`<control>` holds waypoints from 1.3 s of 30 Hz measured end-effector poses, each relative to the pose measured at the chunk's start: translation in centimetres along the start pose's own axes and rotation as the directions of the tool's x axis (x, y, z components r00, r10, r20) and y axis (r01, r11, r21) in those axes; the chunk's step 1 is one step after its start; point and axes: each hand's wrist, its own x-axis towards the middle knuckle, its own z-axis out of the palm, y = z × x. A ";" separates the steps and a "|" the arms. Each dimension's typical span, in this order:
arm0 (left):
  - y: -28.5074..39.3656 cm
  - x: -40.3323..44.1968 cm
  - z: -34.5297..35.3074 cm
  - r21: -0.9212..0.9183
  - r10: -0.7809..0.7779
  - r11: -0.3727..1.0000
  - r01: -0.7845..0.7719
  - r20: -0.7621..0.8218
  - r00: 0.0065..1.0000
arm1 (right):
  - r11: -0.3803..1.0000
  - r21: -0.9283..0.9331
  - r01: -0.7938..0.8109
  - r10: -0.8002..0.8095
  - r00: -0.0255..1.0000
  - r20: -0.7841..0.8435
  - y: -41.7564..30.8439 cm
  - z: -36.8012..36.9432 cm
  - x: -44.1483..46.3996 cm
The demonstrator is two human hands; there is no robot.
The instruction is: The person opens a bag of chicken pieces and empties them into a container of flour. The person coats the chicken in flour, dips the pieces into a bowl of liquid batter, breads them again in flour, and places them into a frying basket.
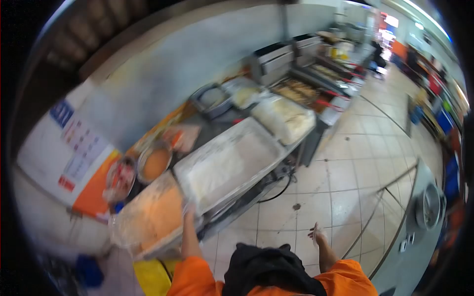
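My left hand (pixel 188 213) is at the near side of a plastic-lined tub of orange powder (pixel 160 217). Its fingers are blurred, and I cannot tell whether they grip the rim. Beside that tub lies a large white tray (pixel 232 165) with pale powder in it. My right hand (pixel 317 235) hangs over the tiled floor, fingers apart, with whitish residue on it and nothing held. Behind the orange tub stand a metal bowl of orange mix (pixel 155 164) and a bowl of reddish-pink pieces (pixel 120 178).
Farther along the counter are a lined tub of pale powder (pixel 291 118), a grey basin (pixel 212 98) and fryers (pixel 296 91) with red-handled baskets. To my right, a grey table (pixel 395 256) holds a metal pot (pixel 430 207). The tiled floor (pixel 340 172) runs between them.
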 end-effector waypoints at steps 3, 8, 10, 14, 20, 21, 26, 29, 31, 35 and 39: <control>2.5 -4.4 -0.4 -0.227 -0.082 0.968 0.106 0.112 0.990 | 0.951 -0.054 0.305 -0.309 0.945 -0.104 -8.0 0.4 3.0; -2.1 -3.3 -0.6 0.125 0.111 0.977 -0.175 0.403 0.909 | 0.801 0.342 0.492 -0.426 0.869 -0.252 -18.5 13.6 1.9; -1.1 -4.6 -5.2 -0.085 -0.016 0.995 0.048 0.346 0.938 | 0.636 0.402 0.659 -0.535 0.751 -0.386 -28.5 18.2 -0.8; 0.1 -6.2 -5.3 -0.294 -0.117 0.948 0.119 0.026 0.993 | 0.461 -0.108 0.881 -0.820 0.376 -0.431 -38.1 20.6 0.8; 1.1 -6.4 -8.7 -0.369 -0.172 0.901 0.226 0.173 0.970 | 0.580 -0.048 0.813 -0.781 0.538 -0.317 -43.6 23.9 -2.0; 1.4 -6.8 -9.4 -0.366 -0.169 0.903 0.226 0.181 0.969 | 0.611 -0.177 0.772 -0.775 0.537 -0.333 -44.2 24.1 -3.5; 3.1 -8.1 -13.4 -0.287 -0.224 0.921 0.264 0.166 0.960 | 0.676 -0.018 0.737 -0.684 0.618 -0.389 -45.6 24.6 0.6; 4.8 -7.9 -16.9 -0.303 -0.382 0.814 0.496 0.364 0.850 | 0.696 0.148 0.703 -0.657 0.706 -0.263 -45.0 23.0 6.4; 5.6 -8.1 -18.3 -0.258 -0.398 0.823 0.506 0.372 0.838 | 0.682 -0.289 0.671 -0.727 0.666 -0.169 -46.8 22.8 4.5; 7.1 -8.6 -18.4 -0.142 -0.461 0.841 0.522 0.315 0.830 | 0.117 -0.803 0.585 -0.809 0.525 0.264 -53.9 20.7 2.3; 6.8 -9.7 -19.0 0.051 -0.456 0.869 0.492 0.470 0.756 | 0.142 -0.575 0.806 -0.837 0.408 0.365 -67.1 29.4 -6.5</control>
